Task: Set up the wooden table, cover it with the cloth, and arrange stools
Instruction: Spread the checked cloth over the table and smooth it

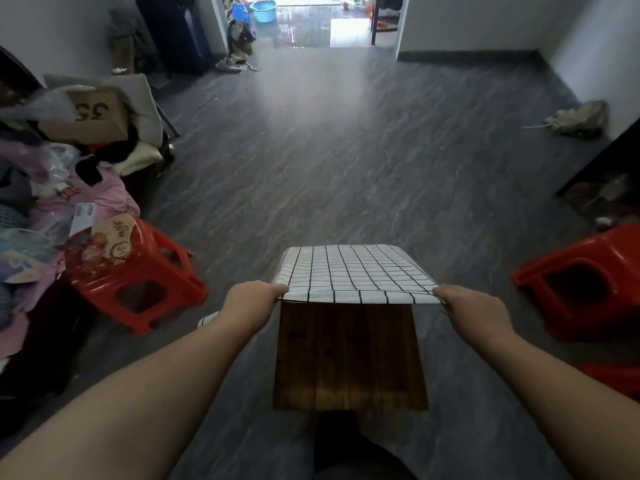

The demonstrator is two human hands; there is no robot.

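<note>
**A:** Two hands out over the table (349, 358), and its near half is bare wood, right in front of the person's knees.

**B:** Yes, the left hand (252, 301) pinches the near-left corner of the cloth (349, 271), and the right hand (467, 306) has the near-right one. Fingers are curled tight round the hem on both sides.

**A:** Where's the cloth lying?

**B:** It's stretched flat between the two hands, covering the table's far half and drooping past its far edge.

**A:** How will it handle?

**B:** Soft and light, I'd say. It's thin checked fabric with no stiffness, so it sags wherever it isn't held. The corners are the right place to take it, because a grip at mid-hem would bunch it up. The wood looks smooth, so an uneven tug could slide the whole sheet askew.

**A:** Stools?

**B:** The left stool (138, 282), red, stands left of the table with a printed packet (114, 242) on top. The right stool (581, 282), also red, is well apart on the table's other side. A sliver of red nearer on that side is cut off, so I can't tell what it is.

**A:** Beyond the table?

**B:** Open dark floor (329, 150), then a doorway with a blue basin (263, 10) far off.
</note>
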